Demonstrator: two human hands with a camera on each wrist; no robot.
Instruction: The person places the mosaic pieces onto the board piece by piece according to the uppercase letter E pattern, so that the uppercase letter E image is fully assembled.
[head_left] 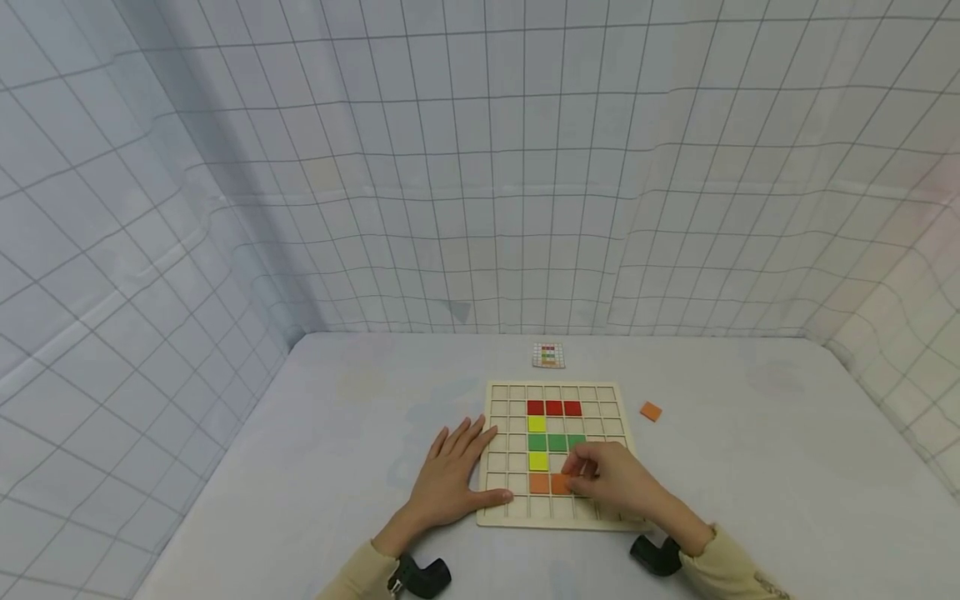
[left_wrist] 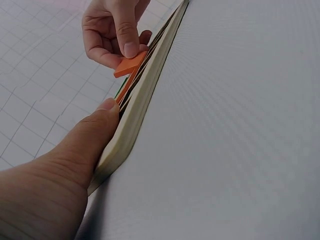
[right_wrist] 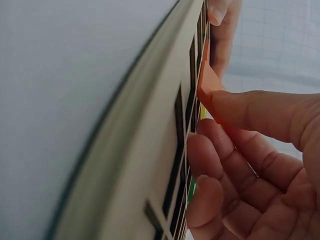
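Note:
A wooden grid board point(head_left: 555, 523) lies on the table, with square tiles in some cells. Along its left side rests my left hand point(head_left: 450, 479), fingers spread straight, thumb pressing the board's lower left edge. My right hand point(head_left: 615, 479) pinches an orange tile point(left_wrist: 131, 64) between thumb and fingertips; the tile is tilted, close over the lower row. Directly left of it, another orange tile point(head_left: 539, 483) sits in a cell. Above are yellow tiles point(head_left: 538, 461), a row of green tiles point(head_left: 557, 442) partly behind my right fingers, and a row of red tiles point(head_left: 554, 408).
One loose orange tile point(head_left: 650, 411) lies on the table to the right of the board. Behind the board is a small card point(head_left: 548, 356) with a coloured grid pattern. White checked cloth point(head_left: 480, 183) hangs at the back and sides of the table.

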